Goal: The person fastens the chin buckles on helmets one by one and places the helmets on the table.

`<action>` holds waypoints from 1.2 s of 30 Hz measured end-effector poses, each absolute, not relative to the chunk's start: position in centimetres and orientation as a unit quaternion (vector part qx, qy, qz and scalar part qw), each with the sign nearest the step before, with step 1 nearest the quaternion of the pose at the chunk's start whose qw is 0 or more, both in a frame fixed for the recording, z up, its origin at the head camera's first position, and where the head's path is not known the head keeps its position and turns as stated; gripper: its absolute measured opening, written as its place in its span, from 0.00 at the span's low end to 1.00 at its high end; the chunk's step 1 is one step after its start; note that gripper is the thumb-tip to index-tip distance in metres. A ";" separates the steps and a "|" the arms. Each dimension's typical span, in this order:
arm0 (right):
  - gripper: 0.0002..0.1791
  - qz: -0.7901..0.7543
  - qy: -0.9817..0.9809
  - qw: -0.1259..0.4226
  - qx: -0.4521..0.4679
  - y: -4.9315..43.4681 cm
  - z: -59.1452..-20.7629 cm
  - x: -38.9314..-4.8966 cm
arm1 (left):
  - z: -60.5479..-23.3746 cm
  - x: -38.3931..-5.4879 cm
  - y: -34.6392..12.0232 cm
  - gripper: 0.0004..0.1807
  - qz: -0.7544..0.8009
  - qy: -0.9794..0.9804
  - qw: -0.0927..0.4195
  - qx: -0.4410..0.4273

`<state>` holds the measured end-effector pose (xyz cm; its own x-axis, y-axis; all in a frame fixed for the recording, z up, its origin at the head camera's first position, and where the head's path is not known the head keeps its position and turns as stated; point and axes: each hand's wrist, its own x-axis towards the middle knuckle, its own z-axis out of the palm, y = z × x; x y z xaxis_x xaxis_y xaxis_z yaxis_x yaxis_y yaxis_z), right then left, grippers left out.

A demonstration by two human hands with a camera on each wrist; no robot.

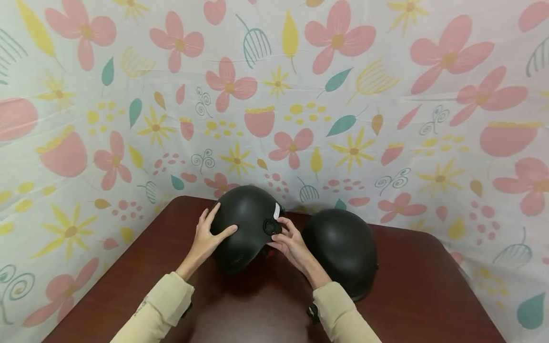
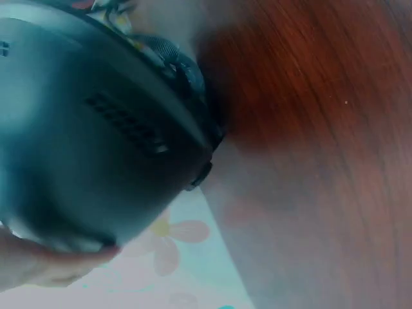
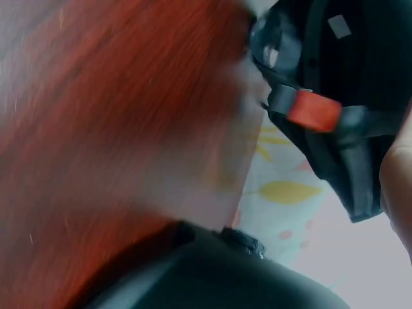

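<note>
A matte black helmet [image 1: 244, 228] is held at the far side of the table, with a round black fitting [image 1: 271, 226] and a whitish sticker on its right side. My left hand [image 1: 208, 236] grips the helmet's left side, thumb spread across the shell. At the round fitting, the fingers and thumb of my right hand [image 1: 291, 242] hold the helmet's right edge. A red buckle [image 3: 314, 111] on a dark strap hangs beneath the shell. Small vent slots [image 2: 125, 122] show in the left wrist view.
Close to the right of the held helmet, a second black helmet [image 1: 340, 250] sits on the dark red-brown wooden table [image 1: 411, 281]. A white flower-patterned cloth [image 1: 274, 114] hangs behind the table and along its sides.
</note>
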<state>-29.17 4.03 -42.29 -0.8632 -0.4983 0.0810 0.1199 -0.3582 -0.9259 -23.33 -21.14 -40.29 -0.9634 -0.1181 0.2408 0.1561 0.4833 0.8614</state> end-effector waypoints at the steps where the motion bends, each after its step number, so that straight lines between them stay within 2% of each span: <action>1: 0.24 -0.799 0.541 0.190 -0.181 4.1 -42.3 -29.2 | -40.4 -23.4 -21.3 0.48 -0.514 -0.849 0.121 -0.006; 5: 0.32 -0.772 0.576 0.190 -0.190 4.4 -42.1 -29.3 | -41.1 -23.6 -21.8 0.48 -0.534 -0.841 0.084 -0.001; 11: 0.44 -0.697 0.674 0.161 -0.183 4.5 -41.5 -29.3 | -41.4 -23.6 -21.6 0.48 -0.523 -0.847 0.094 -0.020; 19: 0.46 -0.604 0.776 0.106 -0.148 4.4 -40.6 -28.8 | -41.9 -23.5 -21.1 0.47 -0.518 -0.851 0.088 -0.028; 27: 0.50 -0.563 0.808 0.095 -0.143 4.4 -40.5 -28.6 | -42.6 -23.3 -20.8 0.50 -0.509 -0.851 0.122 -0.031; 36: 0.55 -0.555 0.817 0.105 -0.117 4.5 -41.0 -28.7 | -43.2 -23.1 -20.4 0.52 -0.510 -0.854 0.100 -0.020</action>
<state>-28.75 4.54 -41.05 -0.9504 -0.3083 -0.0419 -0.0746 0.3565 -0.9313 -23.11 -20.41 -43.21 -0.9792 -0.0687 0.1909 0.1355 0.4789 0.8674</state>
